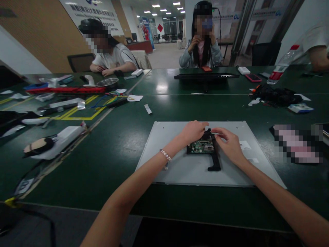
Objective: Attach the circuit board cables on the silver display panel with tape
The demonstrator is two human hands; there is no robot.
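Note:
A flat grey panel lies on the green table. On it sits a green circuit board with a black plastic frame along its right side. My left hand reaches over the board's upper left edge, its fingers bent at the top of the black frame; what they grip, if anything, is hidden. From the right, my right hand has thumb and fingers closed together at the frame's upper end, on a part too small to name.
A black flat device stands beyond the panel. At right are a bottle, a dark bundle and a phone. Tools, cables and a white device lie left. Two people sit across; another person's arm shows at right.

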